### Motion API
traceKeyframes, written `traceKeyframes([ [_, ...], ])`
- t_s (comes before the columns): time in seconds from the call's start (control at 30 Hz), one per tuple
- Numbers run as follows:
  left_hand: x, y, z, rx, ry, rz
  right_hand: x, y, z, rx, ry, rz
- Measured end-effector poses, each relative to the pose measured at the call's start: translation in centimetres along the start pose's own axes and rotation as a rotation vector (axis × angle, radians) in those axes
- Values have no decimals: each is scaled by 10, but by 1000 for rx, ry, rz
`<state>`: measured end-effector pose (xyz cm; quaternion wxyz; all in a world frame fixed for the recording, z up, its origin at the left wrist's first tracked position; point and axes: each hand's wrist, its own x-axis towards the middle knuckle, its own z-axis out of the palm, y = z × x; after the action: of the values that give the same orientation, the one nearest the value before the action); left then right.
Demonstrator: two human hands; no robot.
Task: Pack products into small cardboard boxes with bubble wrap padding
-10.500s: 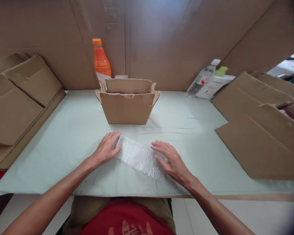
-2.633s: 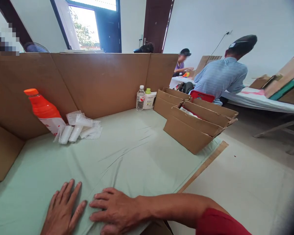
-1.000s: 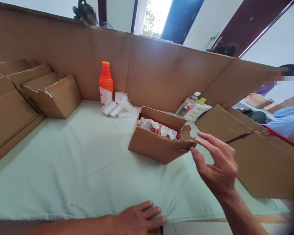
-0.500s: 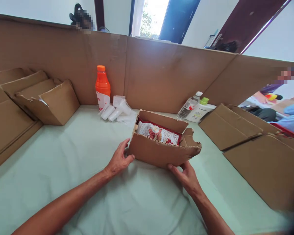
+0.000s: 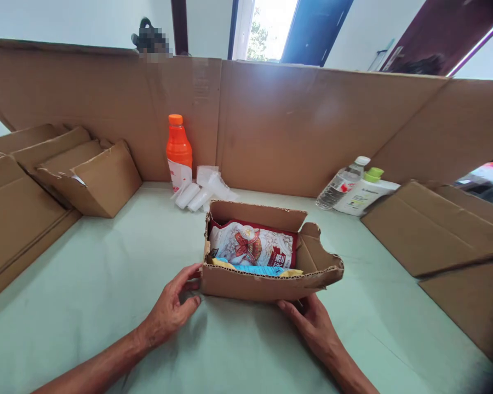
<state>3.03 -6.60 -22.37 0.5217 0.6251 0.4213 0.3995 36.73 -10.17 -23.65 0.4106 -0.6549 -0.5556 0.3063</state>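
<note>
Cloth: a pale green cover [image 5: 160, 241] lies over the work surface, creased in soft folds (most of them toward the near edge).
Open box: a brown cardboard box [image 5: 250, 290] sits mid-surface between the hands; inside, a red-and-white packet [image 5: 250, 243] lies behind a blue-and-yellow one [image 5: 250, 270].
Left hand: the fingers of the left hand [image 5: 175, 303] curve against the box's left end, thumb just beside its corner; whether it grips, I cannot tell.
Right hand: the right hand [image 5: 310, 317] grasps the box's lower front edge, fingers partly hidden.
Far edge: an orange bottle [image 5: 179, 150] stands beside bundled clear wrap [image 5: 195, 194]; farther right, a clear bottle [image 5: 339, 189] and a white bottle [image 5: 363, 197] lean together.
Sides: brown cartons stand left [image 5: 20, 213] and right [image 5: 435, 224].
Screen: tall cardboard [image 5: 312, 126] borders the back.
Room: beyond are pale walls, a bright opening [image 5: 267, 27], a blue panel [image 5: 316, 30], a dark red door [image 5: 447, 33] and a person's head [image 5: 145, 38], partly blurred.
</note>
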Motion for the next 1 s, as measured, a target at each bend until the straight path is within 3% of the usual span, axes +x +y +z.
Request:
traceKeyframes([
  [0.3,40,4,-6,79,11,74,14,-2,6,-127,20,49],
  [0.47,73,1,-34,311,101,165,22,11,5,-183,16,40],
  [0.6,131,10,-61,555,328,303,18,27,3,-216,24,41],
  [0.67,170,15,-66,684,356,356,16,32,1,-226,24,42],
  [0.87,276,21,-52,814,395,363,17,41,-4,-257,-24,38],
  [1.0,300,29,-42,784,411,384,19,38,-2,-233,-18,38],
])
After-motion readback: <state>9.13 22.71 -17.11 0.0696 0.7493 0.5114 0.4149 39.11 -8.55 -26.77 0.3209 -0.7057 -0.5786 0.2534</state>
